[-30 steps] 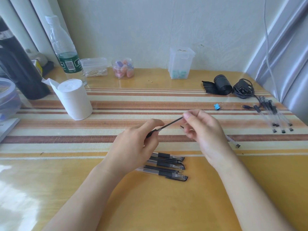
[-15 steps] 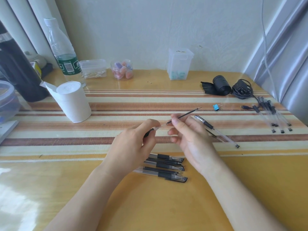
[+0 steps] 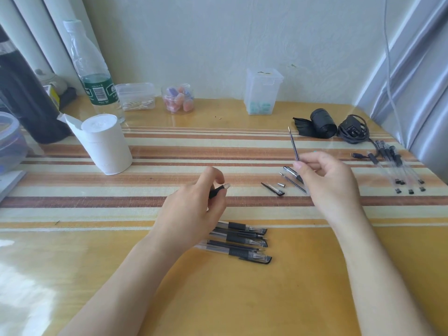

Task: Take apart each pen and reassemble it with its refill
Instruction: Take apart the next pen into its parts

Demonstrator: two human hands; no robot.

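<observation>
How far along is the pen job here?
Done, probably: the pens far right. In hand: one apart, left hand holding its barrel, right hand its refill, cap and tip lying on the table. Left: reassembling it, then the near pile.

water bottle [image 3: 93, 76], tissue roll [image 3: 106, 144], earplug jar [image 3: 178, 99], black cable [image 3: 352, 129]

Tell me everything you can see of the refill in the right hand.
The refill is a thin, straight, dark stick, plastic by its look, with a fine pale tip. It is bare, in the air above the table, tip up and leaning slightly left. The right hand pinches its lower end; nothing else touches it.
</observation>
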